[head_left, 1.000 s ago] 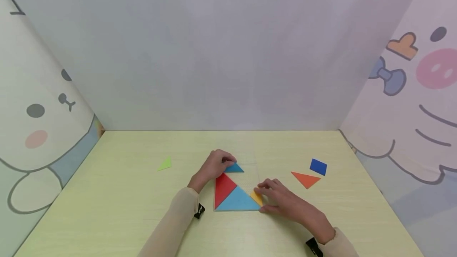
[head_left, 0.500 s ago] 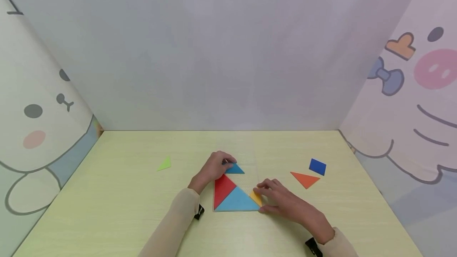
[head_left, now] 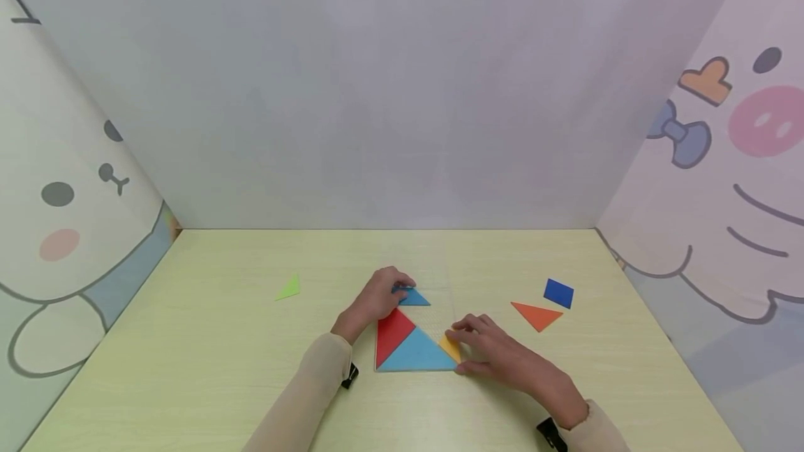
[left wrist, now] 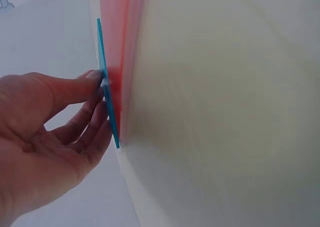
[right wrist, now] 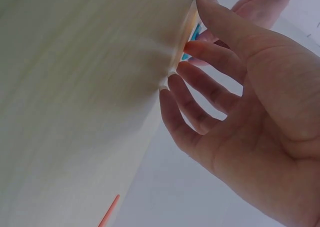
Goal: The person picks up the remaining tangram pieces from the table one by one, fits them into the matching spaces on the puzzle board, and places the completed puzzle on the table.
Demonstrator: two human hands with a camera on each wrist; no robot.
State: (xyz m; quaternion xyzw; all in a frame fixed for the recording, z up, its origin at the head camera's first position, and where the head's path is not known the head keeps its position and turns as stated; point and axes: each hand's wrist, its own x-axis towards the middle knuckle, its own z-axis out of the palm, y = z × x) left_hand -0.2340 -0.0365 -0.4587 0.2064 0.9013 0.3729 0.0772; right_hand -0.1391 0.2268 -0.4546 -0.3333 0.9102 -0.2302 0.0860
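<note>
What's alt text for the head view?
Left hand holds a blue triangle near a red piece; right hand touches a yellow piece beside a light-blue triangle. Orange triangle, green triangle and navy piece lie apart.

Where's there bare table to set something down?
The table is bare left of the left sleeve, nearer you than the green triangle, and right of the right sleeve, nearer you than the orange triangle. It's crowded between the left hand and right hand, by the red triangle and yellow piece.

We saw the left hand (head_left: 379, 294) pinching a small blue triangle (head_left: 416, 297) near the red triangle (head_left: 394, 333); the right hand (head_left: 496, 353) rested at the yellow piece (head_left: 449, 347), beside the light-blue triangle (head_left: 417, 354).
</note>
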